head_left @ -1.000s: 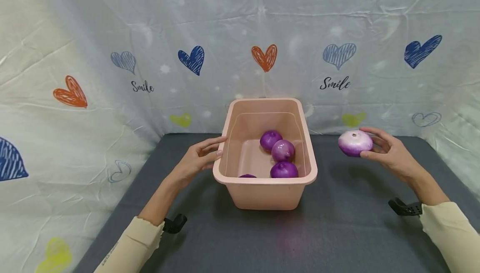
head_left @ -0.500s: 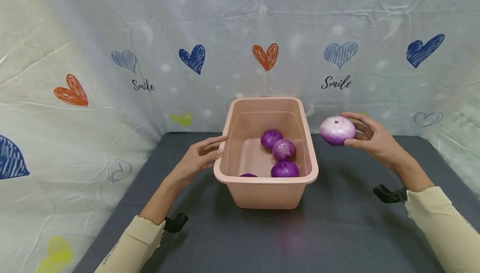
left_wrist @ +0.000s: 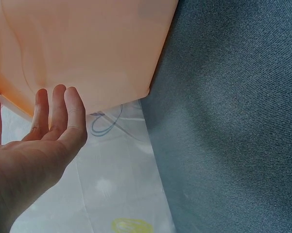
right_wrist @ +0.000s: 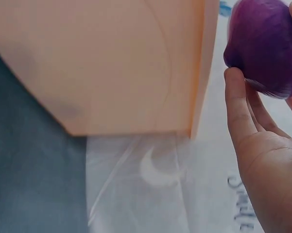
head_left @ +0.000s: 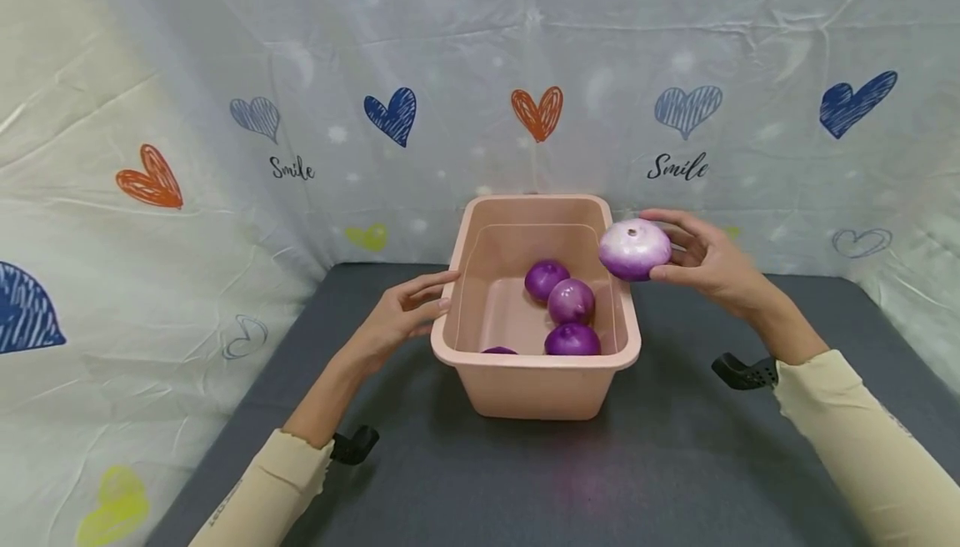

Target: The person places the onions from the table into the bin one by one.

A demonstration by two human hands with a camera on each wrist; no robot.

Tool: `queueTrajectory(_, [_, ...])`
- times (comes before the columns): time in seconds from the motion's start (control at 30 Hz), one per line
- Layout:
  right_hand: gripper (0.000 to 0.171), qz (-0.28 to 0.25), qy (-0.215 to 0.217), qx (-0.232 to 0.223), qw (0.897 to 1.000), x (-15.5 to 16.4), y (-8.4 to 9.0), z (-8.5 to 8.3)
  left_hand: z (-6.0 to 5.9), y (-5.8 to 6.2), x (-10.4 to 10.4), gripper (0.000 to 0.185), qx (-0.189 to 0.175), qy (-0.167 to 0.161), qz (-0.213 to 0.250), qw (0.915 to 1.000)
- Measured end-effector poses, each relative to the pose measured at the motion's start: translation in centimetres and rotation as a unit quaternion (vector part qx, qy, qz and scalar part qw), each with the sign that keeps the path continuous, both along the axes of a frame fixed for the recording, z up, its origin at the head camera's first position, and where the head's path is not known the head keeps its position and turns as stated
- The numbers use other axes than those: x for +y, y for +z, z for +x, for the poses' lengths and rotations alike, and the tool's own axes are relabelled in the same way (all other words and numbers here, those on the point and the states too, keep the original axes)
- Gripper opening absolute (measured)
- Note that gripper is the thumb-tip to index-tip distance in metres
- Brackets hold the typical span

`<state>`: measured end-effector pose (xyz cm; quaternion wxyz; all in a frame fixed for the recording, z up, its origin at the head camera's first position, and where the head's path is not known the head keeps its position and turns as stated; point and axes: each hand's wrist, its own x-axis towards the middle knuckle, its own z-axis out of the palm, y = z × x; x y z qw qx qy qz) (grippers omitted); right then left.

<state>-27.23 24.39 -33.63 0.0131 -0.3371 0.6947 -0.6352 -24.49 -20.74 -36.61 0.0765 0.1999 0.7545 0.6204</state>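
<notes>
A red onion, pale on top and purple below, is held between the thumb and fingers of my right hand. It is raised above the right rim of a peach plastic tub. In the right wrist view the onion appears beside the tub's wall, with fingertips against it. My left hand touches the tub's left rim with its fingertips, the fingers relaxed. Inside the tub lie several purple onions, including an onion in the middle of a group on the right; another onion is mostly hidden by the front rim.
The tub stands on a dark grey cloth-covered table. Behind it and at the sides hangs a whitish sheet printed with hearts and the word "Smile". The tub's far end is near this sheet.
My right hand has carried the onion leftward and slightly up, from right of the tub to above its right rim. The left hand stays at the left rim.
</notes>
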Motion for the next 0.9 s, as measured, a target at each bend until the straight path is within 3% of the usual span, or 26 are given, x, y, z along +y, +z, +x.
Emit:
queueTrajectory(0.3, [0.072, 0.020, 0.039, 0.008, 0.999, -3.3, 1.0, -0.5, 0.1, -0.1, -0.2, 0.052, 0.001, 0.001, 0.000, 1.0000])
queueTrajectory(0.5, [0.066, 0.005, 0.070, 0.004, 0.998, -3.4, 0.8, -0.6, -0.1, -0.2, -0.1, 0.052, 0.000, 0.000, 0.000, 1.0000])
queueTrajectory(0.9, [0.045, -0.011, 0.028, -0.011, 0.999, 0.4, -1.4, 0.2, -0.1, 0.0, -0.1, 0.052, 0.001, 0.001, -0.002, 1.0000])
